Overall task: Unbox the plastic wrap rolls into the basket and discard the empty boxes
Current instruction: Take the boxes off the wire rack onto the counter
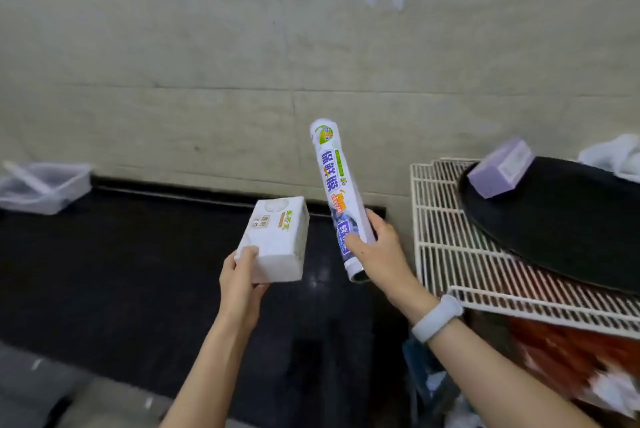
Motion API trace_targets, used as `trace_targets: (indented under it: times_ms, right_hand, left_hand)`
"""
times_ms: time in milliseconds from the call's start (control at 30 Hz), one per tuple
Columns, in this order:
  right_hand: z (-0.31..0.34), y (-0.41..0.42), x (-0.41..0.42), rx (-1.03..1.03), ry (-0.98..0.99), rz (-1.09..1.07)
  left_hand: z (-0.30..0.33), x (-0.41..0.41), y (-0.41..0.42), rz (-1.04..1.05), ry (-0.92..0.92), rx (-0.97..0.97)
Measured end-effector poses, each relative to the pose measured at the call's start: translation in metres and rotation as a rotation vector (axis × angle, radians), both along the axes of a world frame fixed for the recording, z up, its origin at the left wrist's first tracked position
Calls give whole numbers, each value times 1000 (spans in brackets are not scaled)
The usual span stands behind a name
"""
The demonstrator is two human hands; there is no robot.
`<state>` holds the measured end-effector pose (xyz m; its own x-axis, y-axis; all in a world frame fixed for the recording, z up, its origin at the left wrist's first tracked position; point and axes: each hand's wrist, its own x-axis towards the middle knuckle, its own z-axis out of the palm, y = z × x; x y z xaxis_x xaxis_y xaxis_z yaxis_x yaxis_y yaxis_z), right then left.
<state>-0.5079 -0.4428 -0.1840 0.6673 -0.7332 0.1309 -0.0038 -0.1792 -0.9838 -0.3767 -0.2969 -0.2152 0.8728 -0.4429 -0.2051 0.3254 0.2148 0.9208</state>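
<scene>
My right hand [375, 251] grips the lower end of a long plastic wrap roll [337, 185], white with blue and orange print, held upright and tilted slightly left above the dark counter. My left hand [242, 275] holds a white box [277, 237] with green and gold print by its near corner, just left of the roll. A clear plastic basket [45, 188] sits far left on the counter by the wall, well away from both hands.
A black counter [121, 272] runs below a tiled wall. At right stands a white wire rack [450, 237] bearing a black pan-like object [561, 220] with a purple box [500, 168] on it. Red packaging [568, 351] lies under the rack.
</scene>
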Motion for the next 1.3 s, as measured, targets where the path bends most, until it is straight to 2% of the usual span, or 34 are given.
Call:
trace_targets:
  times_ms: [233, 367, 533, 667, 800, 900, 1067, 1200, 1300]
  right_hand:
    - [-118, 99, 100, 105, 365, 132]
    - [-170, 136, 134, 64, 477, 110]
    - [-188, 141, 185, 5, 511, 99]
    - [-195, 127, 208, -70, 671, 199]
    - [-194, 115, 202, -84, 760, 302]
    - [-176, 94, 190, -98, 759, 265]
    - [-110, 27, 155, -244, 709, 113]
    - [-33, -39, 103, -407, 587, -108]
    - [19, -88, 54, -510, 477, -359]
  left_hand:
    - [-106, 68, 106, 192, 210, 210]
    - [-148, 109, 123, 166, 246, 320]
    - [-166, 170, 104, -7, 40, 565]
    - [-171, 195, 93, -252, -116, 900]
    - [-159, 188, 84, -218, -285, 1045]
    - [-142, 174, 65, -180, -493, 1005]
    - [-99, 152, -11, -354, -737, 733]
    - [-53, 122, -94, -506, -885, 537]
    - [-15, 84, -160, -640, -965, 412]
